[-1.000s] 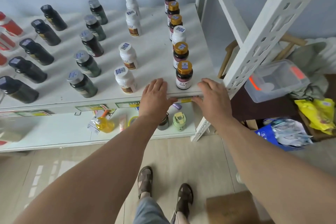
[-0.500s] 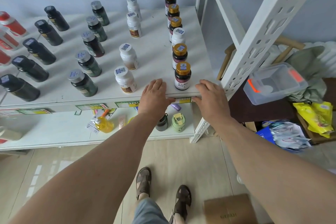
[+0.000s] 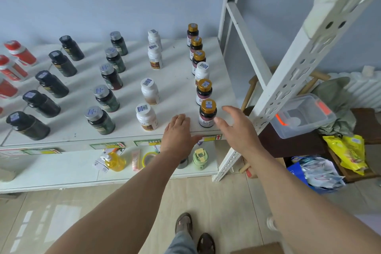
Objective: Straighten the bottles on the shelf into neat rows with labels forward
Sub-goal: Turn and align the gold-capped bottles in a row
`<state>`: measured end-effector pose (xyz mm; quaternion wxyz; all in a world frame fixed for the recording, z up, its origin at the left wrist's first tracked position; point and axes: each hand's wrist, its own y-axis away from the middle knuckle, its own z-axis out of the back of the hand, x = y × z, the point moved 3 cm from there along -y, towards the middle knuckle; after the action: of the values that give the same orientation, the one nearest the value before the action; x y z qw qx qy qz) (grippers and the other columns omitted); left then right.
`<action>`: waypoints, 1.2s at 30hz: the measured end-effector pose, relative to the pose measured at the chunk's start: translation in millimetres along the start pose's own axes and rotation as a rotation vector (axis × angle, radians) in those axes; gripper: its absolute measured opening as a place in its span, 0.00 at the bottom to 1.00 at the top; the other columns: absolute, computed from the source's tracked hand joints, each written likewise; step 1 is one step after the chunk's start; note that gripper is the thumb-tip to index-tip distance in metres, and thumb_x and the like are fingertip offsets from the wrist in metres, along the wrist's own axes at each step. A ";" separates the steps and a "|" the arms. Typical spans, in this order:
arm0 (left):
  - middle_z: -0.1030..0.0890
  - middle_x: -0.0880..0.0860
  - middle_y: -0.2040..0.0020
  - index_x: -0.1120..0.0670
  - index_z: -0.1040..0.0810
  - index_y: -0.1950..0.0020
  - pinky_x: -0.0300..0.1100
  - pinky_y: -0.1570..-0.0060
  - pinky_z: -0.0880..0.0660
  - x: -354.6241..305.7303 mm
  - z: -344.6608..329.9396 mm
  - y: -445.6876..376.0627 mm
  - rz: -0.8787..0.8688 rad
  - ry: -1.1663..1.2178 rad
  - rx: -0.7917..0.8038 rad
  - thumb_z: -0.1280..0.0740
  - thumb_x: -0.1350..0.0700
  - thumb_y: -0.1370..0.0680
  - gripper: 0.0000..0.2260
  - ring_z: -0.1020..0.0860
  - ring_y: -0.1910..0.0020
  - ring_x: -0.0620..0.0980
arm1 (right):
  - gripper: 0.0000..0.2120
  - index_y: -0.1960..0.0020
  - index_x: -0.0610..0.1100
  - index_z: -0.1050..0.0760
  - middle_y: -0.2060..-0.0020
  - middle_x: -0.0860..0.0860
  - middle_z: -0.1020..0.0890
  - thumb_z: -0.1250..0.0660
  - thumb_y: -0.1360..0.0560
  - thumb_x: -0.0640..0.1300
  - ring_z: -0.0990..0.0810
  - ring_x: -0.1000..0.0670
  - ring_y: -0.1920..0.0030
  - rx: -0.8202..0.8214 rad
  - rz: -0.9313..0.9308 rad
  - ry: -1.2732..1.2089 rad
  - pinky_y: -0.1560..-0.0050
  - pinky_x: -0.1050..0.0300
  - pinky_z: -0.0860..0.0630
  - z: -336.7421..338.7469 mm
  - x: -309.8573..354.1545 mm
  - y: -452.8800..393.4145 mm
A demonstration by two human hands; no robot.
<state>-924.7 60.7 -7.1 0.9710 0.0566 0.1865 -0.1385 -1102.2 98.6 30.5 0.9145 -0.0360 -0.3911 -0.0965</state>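
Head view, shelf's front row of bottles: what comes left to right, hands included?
Black bottle → silver-capped green bottle → white bottle → left hand → gold-capped bottle → right hand.

The right hand [image 3: 237, 128] lifts off the front edge of the shelf [image 3: 177, 86] where it rested a second earlier, fingers now spread beside the frontmost gold-capped bottle [image 3: 207, 114].
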 end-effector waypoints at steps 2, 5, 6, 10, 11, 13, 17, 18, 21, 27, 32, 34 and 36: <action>0.36 0.52 0.25 0.56 0.38 0.25 0.45 0.27 0.42 -4.5 0.8 -2.1 0.005 0.074 -0.009 0.34 0.43 0.24 0.32 0.42 0.25 0.50 | 0.28 0.27 0.50 0.34 0.29 0.55 0.31 0.33 0.24 0.57 0.33 0.55 0.30 0.014 -0.013 -0.081 0.35 0.60 0.36 4.8 13.8 -7.1; 0.32 0.51 0.28 0.54 0.36 0.26 0.44 0.30 0.37 -15.7 1.2 -2.6 -0.025 0.209 -0.009 0.32 0.46 0.24 0.30 0.36 0.28 0.49 | 0.31 0.28 0.54 0.36 0.34 0.60 0.30 0.29 0.27 0.57 0.33 0.60 0.33 0.127 -0.021 -0.113 0.36 0.59 0.35 6.3 29.5 -20.9; 0.30 0.49 0.30 0.52 0.35 0.27 0.43 0.32 0.35 -18.7 1.5 -2.9 -0.017 0.271 -0.005 0.31 0.47 0.25 0.29 0.33 0.30 0.49 | 0.30 0.29 0.55 0.34 0.37 0.61 0.29 0.28 0.28 0.55 0.33 0.61 0.35 0.169 -0.021 -0.093 0.38 0.59 0.34 5.6 33.5 -25.2; 0.23 0.47 0.37 0.46 0.30 0.32 0.42 0.44 0.29 -23.5 6.8 -10.1 0.060 0.434 0.032 0.30 0.50 0.27 0.24 0.26 0.39 0.49 | 0.24 0.33 0.55 0.30 0.46 0.58 0.22 0.29 0.27 0.54 0.24 0.56 0.44 0.228 -0.053 -0.007 0.48 0.62 0.31 2.2 36.8 -36.4; 0.22 0.47 0.40 0.46 0.29 0.34 0.41 0.48 0.29 -24.5 9.1 -11.7 0.067 0.431 0.035 0.30 0.50 0.27 0.22 0.24 0.42 0.49 | 0.22 0.35 0.55 0.28 0.49 0.58 0.21 0.29 0.27 0.54 0.22 0.54 0.46 0.221 -0.051 0.003 0.49 0.62 0.30 2.0 35.7 -37.0; 0.20 0.45 0.45 0.44 0.27 0.36 0.39 0.53 0.31 -25.6 15.5 -11.8 0.085 0.462 0.048 0.30 0.50 0.26 0.19 0.23 0.47 0.49 | 0.19 0.38 0.55 0.26 0.52 0.59 0.20 0.29 0.27 0.55 0.21 0.54 0.49 0.196 -0.046 0.004 0.50 0.62 0.28 4.9 34.6 -37.0; 0.19 0.40 0.46 0.42 0.23 0.38 0.37 0.48 0.28 -23.3 22.9 -6.3 0.103 0.772 0.165 0.27 0.47 0.27 0.18 0.22 0.47 0.42 | 0.17 0.45 0.55 0.23 0.56 0.60 0.18 0.28 0.30 0.59 0.21 0.58 0.54 0.136 -0.044 -0.039 0.56 0.65 0.28 17.8 40.3 -38.0; 0.18 0.41 0.46 0.42 0.22 0.39 0.38 0.47 0.27 -23.6 25.4 -5.1 0.091 0.844 0.194 0.27 0.46 0.27 0.17 0.21 0.47 0.41 | 0.15 0.47 0.55 0.23 0.58 0.61 0.19 0.28 0.30 0.59 0.21 0.60 0.55 0.118 -0.048 -0.048 0.58 0.66 0.29 20.8 42.6 -38.1; 0.15 0.44 0.50 0.47 0.19 0.42 0.34 0.48 0.26 -28.0 35.7 -4.2 0.063 0.997 0.288 0.26 0.50 0.27 0.14 0.19 0.49 0.41 | 0.11 0.53 0.56 0.24 0.63 0.64 0.21 0.28 0.30 0.60 0.23 0.64 0.59 0.083 -0.067 -0.067 0.62 0.68 0.31 28.3 49.5 -38.3; 0.15 0.46 0.48 0.47 0.19 0.45 0.37 0.42 0.26 -27.6 44.6 -4.6 0.072 1.095 0.337 0.25 0.54 0.27 0.12 0.18 0.45 0.45 | 0.11 0.55 0.56 0.25 0.64 0.63 0.22 0.29 0.29 0.61 0.23 0.64 0.60 0.101 -0.056 -0.083 0.64 0.68 0.32 34.4 58.6 -38.3; 0.15 0.44 0.49 0.45 0.19 0.46 0.33 0.45 0.26 -29.9 51.3 -7.0 0.062 1.085 0.332 0.26 0.52 0.27 0.11 0.19 0.47 0.42 | 0.13 0.54 0.54 0.23 0.60 0.60 0.19 0.29 0.30 0.62 0.21 0.60 0.57 0.105 -0.046 -0.097 0.61 0.63 0.28 36.6 59.5 -42.6; 0.15 0.43 0.49 0.45 0.20 0.45 0.29 0.51 0.26 -30.8 53.1 -7.7 0.062 1.058 0.323 0.26 0.52 0.27 0.11 0.19 0.49 0.39 | 0.13 0.52 0.54 0.22 0.59 0.59 0.18 0.29 0.30 0.61 0.21 0.60 0.57 0.108 -0.039 -0.116 0.60 0.63 0.28 36.3 58.6 -43.3; 0.15 0.43 0.49 0.45 0.20 0.45 0.27 0.53 0.26 -30.8 51.9 -8.7 0.066 1.040 0.316 0.26 0.51 0.27 0.12 0.19 0.50 0.38 | 0.13 0.51 0.53 0.21 0.59 0.59 0.18 0.28 0.30 0.60 0.21 0.59 0.56 0.109 -0.033 -0.130 0.58 0.62 0.27 35.6 56.5 -43.6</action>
<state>-936.7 51.7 51.9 0.7342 0.2689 0.6172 -0.0881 -1098.2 52.5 95.5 0.8862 0.0139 -0.4548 -0.0876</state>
